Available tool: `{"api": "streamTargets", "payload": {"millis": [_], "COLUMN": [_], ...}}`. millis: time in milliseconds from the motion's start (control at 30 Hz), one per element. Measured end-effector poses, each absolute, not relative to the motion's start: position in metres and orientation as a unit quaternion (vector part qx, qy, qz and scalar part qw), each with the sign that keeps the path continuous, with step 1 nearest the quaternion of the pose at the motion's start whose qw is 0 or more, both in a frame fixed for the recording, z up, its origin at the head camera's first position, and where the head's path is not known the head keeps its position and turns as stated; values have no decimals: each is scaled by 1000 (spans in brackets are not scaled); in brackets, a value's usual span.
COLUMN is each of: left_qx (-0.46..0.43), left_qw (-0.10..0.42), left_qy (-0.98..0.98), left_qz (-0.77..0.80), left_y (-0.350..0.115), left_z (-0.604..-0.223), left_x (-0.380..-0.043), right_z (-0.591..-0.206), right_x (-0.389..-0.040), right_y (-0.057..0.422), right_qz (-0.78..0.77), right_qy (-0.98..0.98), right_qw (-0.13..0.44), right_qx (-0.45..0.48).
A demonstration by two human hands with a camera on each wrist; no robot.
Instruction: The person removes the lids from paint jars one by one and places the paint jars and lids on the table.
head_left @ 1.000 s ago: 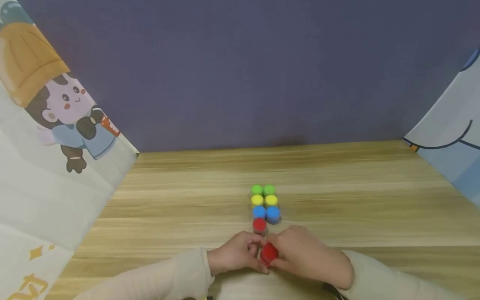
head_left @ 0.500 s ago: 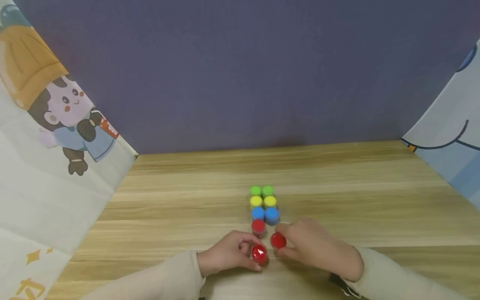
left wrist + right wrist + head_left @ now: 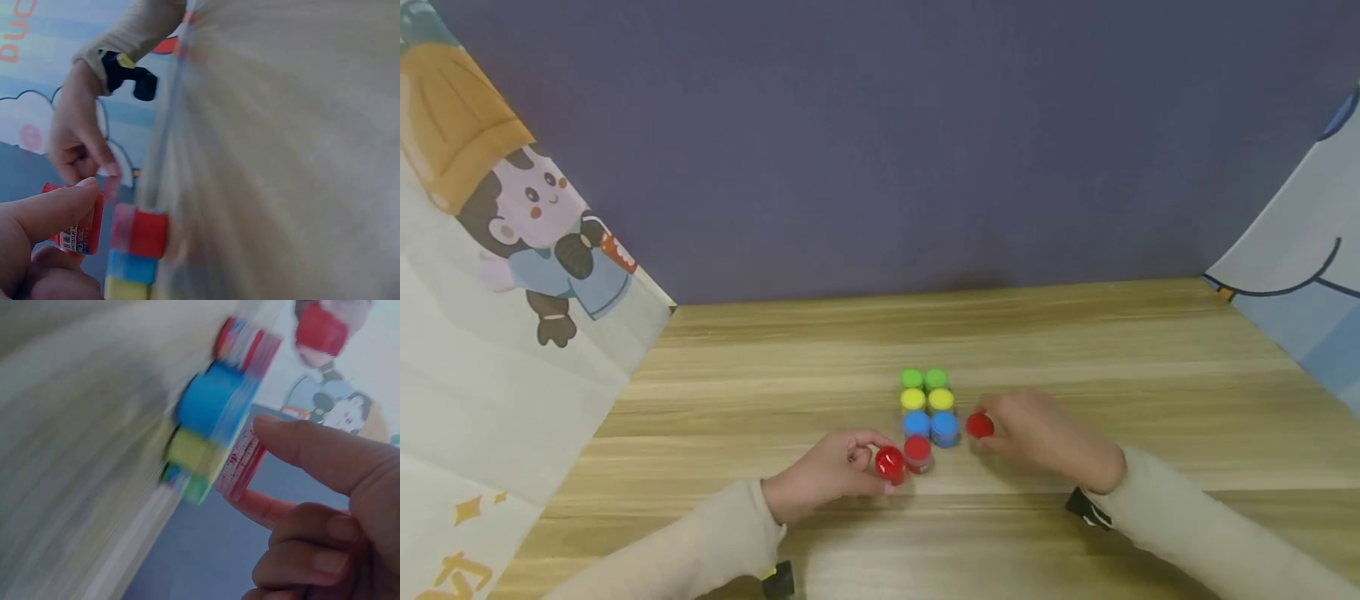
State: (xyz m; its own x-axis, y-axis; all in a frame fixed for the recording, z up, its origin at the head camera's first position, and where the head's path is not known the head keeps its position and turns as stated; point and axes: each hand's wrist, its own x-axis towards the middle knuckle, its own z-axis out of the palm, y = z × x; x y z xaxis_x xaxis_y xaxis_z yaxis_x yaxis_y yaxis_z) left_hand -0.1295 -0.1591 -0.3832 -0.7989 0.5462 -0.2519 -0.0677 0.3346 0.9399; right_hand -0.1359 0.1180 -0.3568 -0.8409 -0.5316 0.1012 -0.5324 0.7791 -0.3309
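My left hand (image 3: 823,475) holds a small red paint jar (image 3: 890,464) between thumb and fingers, its top off and glossy red showing inside. In the left wrist view the printed label of that paint jar (image 3: 78,234) faces the camera. Off to the right, my right hand (image 3: 1052,437) pinches a red lid (image 3: 980,426) by its edge; the ridged side of the lid (image 3: 242,462) shows in the right wrist view. Between the hands stands a capped red jar (image 3: 917,452), just right of the held one.
Behind the capped red jar, pairs of blue jars (image 3: 944,427), yellow jars (image 3: 913,401) and green jars (image 3: 912,379) stand in two columns on the wooden table (image 3: 760,375). A dark panel (image 3: 925,150) rises at the table's back, with printed cloth (image 3: 467,392) along the left.
The red lid has come away from the jar. My right hand has carried it right and toward the back; my left hand has moved left and slightly back with the open jar.
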Motion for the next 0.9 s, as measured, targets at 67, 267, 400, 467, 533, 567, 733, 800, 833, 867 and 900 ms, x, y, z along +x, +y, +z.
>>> {"api": "streamTargets", "payload": {"millis": [67, 267, 400, 467, 533, 567, 733, 800, 833, 867, 900], "left_qx": [151, 164, 155, 148, 138, 134, 110, 101, 98, 94, 90], "left_qw": [272, 235, 215, 205, 199, 196, 197, 200, 201, 202, 203], "left_qy": [770, 782, 795, 801, 806, 807, 797, 792, 792, 791, 789], "left_qz": [557, 554, 546, 543, 540, 541, 560, 568, 568, 570, 572], "left_y": [-162, -171, -177, -179, -181, -182, -185, -185, -184, -183, -182], "left_z": [-379, -372, -373, -377, -380, -381, -385, -387, -387, -388, -388], "left_x": [-133, -150, -164, -172, -179, -183, -199, -205, -207, -209, -212], "right_z": [-360, -364, -365, -366, -368, -369, -372, -373, -374, -374, -375], "right_x": [-144, -169, -181, -186, -192, -195, -210, -215, -217, -219, -220], "right_y": [122, 131, 135, 137, 138, 138, 137, 136, 136, 136, 136], "right_qz": [168, 149, 146, 148, 150, 151, 146, 144, 143, 143, 143], "right_qy": [-948, -960, -962, -962, -962, -962, -966, -967, -967, -968, -968], "right_qw": [5, -1, -2, -2, -3, -3, -10, -14, -15, -16, -19], "right_qx": [272, 237, 232, 230, 228, 226, 214, 210, 209, 207, 205]}}
